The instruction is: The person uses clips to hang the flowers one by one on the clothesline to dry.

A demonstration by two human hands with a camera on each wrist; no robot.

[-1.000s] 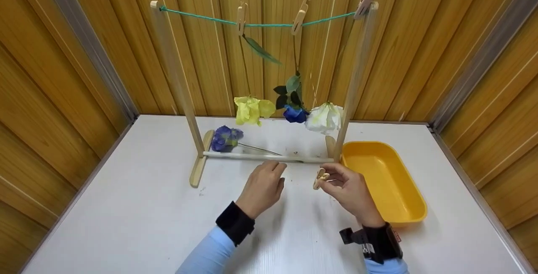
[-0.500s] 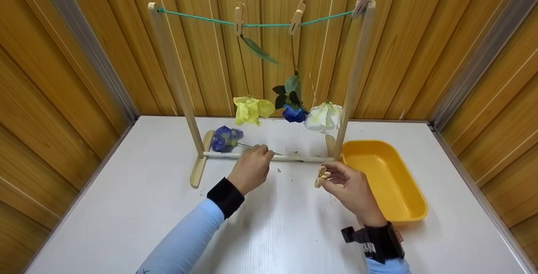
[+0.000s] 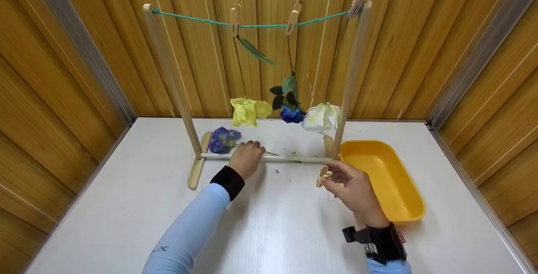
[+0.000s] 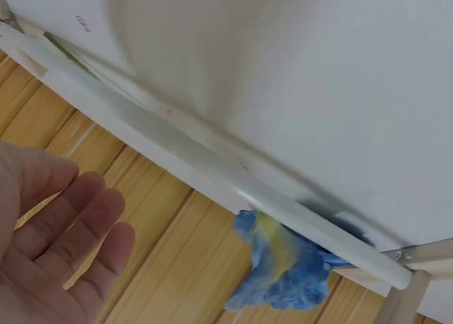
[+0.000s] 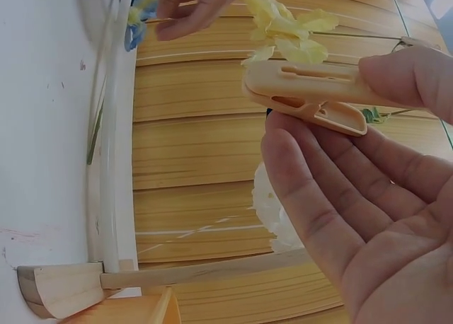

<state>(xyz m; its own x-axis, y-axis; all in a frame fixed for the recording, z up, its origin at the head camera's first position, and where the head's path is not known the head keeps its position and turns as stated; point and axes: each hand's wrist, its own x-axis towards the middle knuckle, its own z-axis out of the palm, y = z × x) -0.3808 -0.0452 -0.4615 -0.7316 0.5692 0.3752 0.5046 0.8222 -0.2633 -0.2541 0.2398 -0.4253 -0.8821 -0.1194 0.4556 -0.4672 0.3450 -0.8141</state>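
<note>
My left hand reaches over the rack's low white bar, just right of a purple artificial flower lying on the table. The flower's thin stem passes behind the fingers. In the left wrist view the left hand's fingers are loosely bent with nothing between them, and the flower lies beyond the bar. Thumb and fingertips of my right hand pinch a beige clothespin. The right wrist view shows that clothespin closely, its jaws holding nothing.
Two beige clothespins on a green cord hold a yellow flower and a blue rose upside down. A pinkish clothespin sits by the right post; a white flower hangs there. At right stands a yellow tray.
My left hand has moved left and forward, over the bar towards the purple flower. My right hand keeps the clothespin in nearly the same place. The head view has shifted slightly.
</note>
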